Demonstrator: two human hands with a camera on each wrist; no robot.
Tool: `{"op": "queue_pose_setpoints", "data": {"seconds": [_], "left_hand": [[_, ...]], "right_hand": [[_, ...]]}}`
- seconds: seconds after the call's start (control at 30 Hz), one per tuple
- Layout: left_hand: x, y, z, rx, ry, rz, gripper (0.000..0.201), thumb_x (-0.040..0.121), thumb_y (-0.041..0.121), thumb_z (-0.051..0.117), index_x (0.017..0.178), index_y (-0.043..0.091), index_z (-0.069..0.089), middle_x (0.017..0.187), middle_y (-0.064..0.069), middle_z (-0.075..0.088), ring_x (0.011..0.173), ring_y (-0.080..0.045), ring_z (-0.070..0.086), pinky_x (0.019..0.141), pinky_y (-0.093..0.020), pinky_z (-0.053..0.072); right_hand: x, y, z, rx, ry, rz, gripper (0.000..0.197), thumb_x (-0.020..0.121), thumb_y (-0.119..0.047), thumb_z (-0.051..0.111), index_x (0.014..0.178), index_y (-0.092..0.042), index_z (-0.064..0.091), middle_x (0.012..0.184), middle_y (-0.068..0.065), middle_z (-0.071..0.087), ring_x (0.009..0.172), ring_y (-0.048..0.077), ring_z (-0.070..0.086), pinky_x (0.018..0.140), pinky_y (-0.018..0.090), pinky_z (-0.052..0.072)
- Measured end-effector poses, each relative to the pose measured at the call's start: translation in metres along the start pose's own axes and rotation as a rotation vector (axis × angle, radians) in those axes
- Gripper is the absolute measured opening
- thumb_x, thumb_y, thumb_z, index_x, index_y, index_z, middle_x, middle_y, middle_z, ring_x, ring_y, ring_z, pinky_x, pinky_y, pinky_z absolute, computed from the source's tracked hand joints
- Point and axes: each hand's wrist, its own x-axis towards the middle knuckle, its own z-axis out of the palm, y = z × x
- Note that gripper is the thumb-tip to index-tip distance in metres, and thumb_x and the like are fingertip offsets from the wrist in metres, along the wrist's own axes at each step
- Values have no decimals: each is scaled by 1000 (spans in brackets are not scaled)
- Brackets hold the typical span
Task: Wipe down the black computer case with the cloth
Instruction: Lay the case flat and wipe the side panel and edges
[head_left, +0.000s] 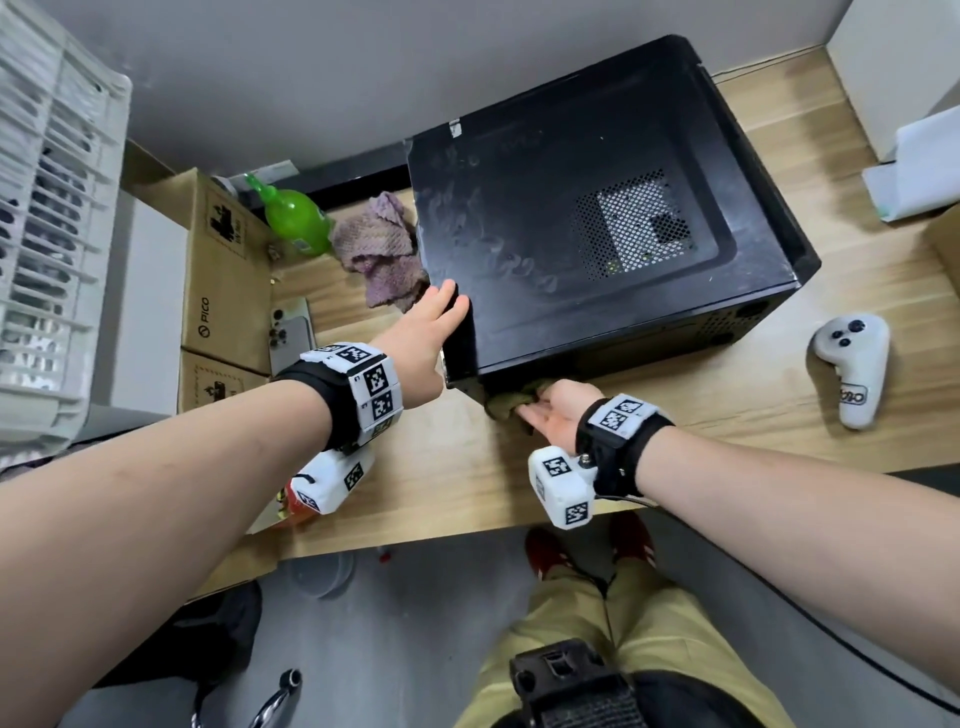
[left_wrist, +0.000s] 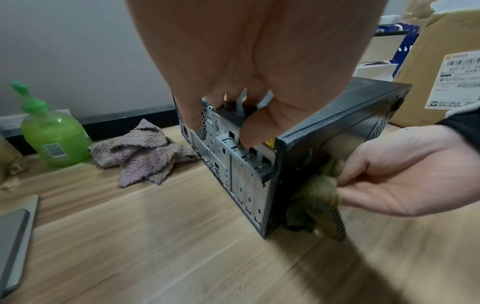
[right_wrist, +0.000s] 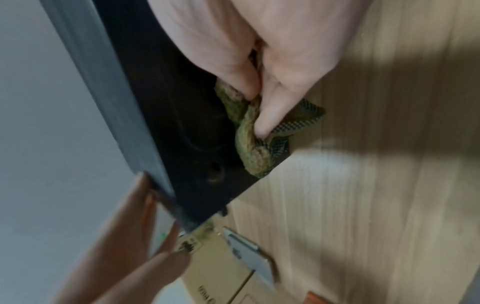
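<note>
A dusty black computer case (head_left: 597, 234) lies on its side on the wooden desk (head_left: 701, 431). My left hand (head_left: 441, 312) grips the case's near-left rear corner; in the left wrist view its fingers (left_wrist: 246, 127) curl over the grey back panel edge of the case (left_wrist: 337, 115). My right hand (head_left: 545, 410) pinches an olive-green cloth (head_left: 506, 402) against the case's near side, low by the desk. The right wrist view shows that cloth (right_wrist: 249, 139) bunched under the fingers (right_wrist: 262, 115) on the black panel (right_wrist: 182, 133). The bottom of that side is hidden.
A pink knitted cloth (head_left: 379, 249) and a green bottle (head_left: 296, 215) lie left of the case. Cardboard boxes (head_left: 223, 275) and a phone (head_left: 291, 338) stand further left, beside a white crate (head_left: 47, 208). A white controller (head_left: 852, 369) lies at the right.
</note>
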Motion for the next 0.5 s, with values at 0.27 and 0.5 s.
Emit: {"op": "queue_pose_setpoints", "data": {"seconds": [0.27,0.5], "left_hand": [[-2,10,-15,66,-41,-33,92,81,-2,50,158,14,2,166,-7,-9,153,-22,-2,122,-29,13],[-3,23,-19,173,-45,-63,92,80,4,53,158,9,4,165,-11,-6,153,-24,3,119,-30,19]], "right_hand": [[-27,-8,9,-30,-79,12,38,100,4,28,137,9,37,141,25,46,131,38,46,102,47,40],[-4,-9,-3,-133,-2,-37,38,97,9,34,135,12,36,139,27,44,128,38,49,87,39,52]]}}
